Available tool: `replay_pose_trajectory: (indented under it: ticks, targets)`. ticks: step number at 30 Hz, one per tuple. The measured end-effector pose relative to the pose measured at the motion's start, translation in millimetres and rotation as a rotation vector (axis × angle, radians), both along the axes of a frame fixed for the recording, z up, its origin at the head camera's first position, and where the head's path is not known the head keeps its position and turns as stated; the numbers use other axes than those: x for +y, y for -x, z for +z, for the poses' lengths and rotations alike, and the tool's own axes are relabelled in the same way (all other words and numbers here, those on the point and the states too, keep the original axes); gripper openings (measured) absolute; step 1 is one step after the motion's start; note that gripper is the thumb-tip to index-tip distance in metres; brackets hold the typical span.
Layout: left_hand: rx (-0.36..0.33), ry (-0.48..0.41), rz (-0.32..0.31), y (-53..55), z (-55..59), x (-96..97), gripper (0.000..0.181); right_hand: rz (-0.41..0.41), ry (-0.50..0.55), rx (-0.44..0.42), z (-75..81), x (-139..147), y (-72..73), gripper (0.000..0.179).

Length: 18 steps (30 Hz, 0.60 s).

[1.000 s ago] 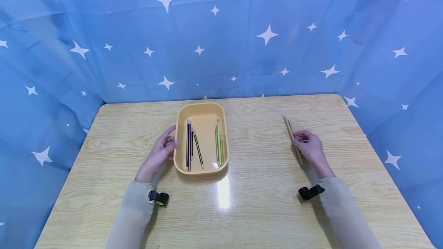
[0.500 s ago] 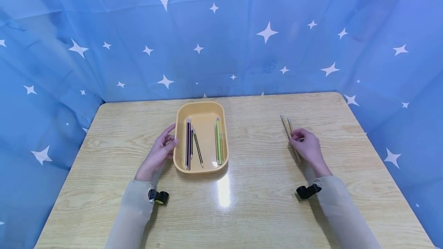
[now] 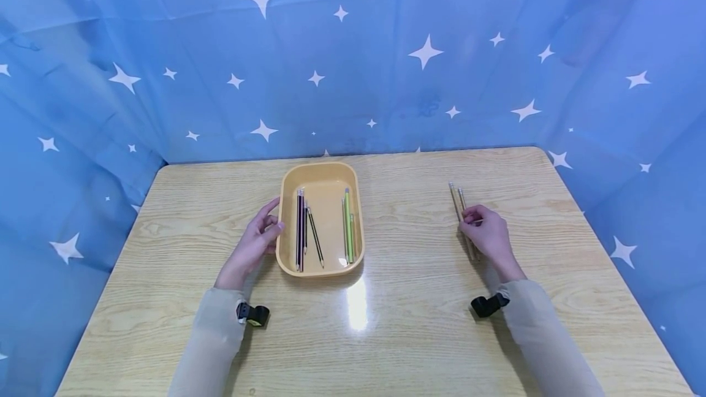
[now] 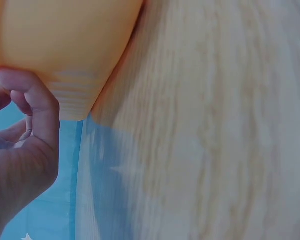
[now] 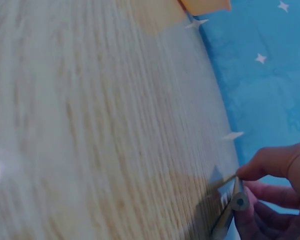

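My left hand (image 3: 255, 241) holds the left side of a yellow-orange plastic tray (image 3: 330, 219), thumb on the rim and the other fingers against the outer wall. Dark pencils (image 3: 299, 231) lie along the tray's left side, and green pencils (image 3: 350, 231) along its right. Over the table's right part, my right hand (image 3: 488, 233) pinches two plain wood-coloured pencils (image 3: 455, 199) near their middles, eraser ends pointing away. The right wrist view shows one blunt hexagonal pencil end (image 5: 240, 201) close to the fingertips; part of the pencils is hidden behind the fingers.
The light wooden table (image 3: 402, 323) has its back edge against a blue curtain (image 3: 375, 66) with white stars. A black wrist camera (image 3: 489, 305) sits on the right sleeve and another wrist camera (image 3: 255, 314) on the left.
The right hand has shifted slightly left with the pencils, whose eraser ends spread apart and then drew a little closer. The left hand and tray stay essentially in place.
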State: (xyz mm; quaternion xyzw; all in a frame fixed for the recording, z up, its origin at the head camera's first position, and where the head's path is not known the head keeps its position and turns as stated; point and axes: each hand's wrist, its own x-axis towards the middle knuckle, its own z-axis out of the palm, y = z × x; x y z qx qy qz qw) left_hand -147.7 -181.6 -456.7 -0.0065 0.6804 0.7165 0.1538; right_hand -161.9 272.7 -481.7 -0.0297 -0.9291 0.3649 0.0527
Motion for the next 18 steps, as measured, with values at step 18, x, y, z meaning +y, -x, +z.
replay_pose_trajectory:
  ticks: [18]
  targets:
    - [0.005, -0.012, 0.002, -0.4, -0.7, -1.9, 0.061, 0.019, -0.013, -0.002, 2.6, -3.0, -1.1, 0.021]
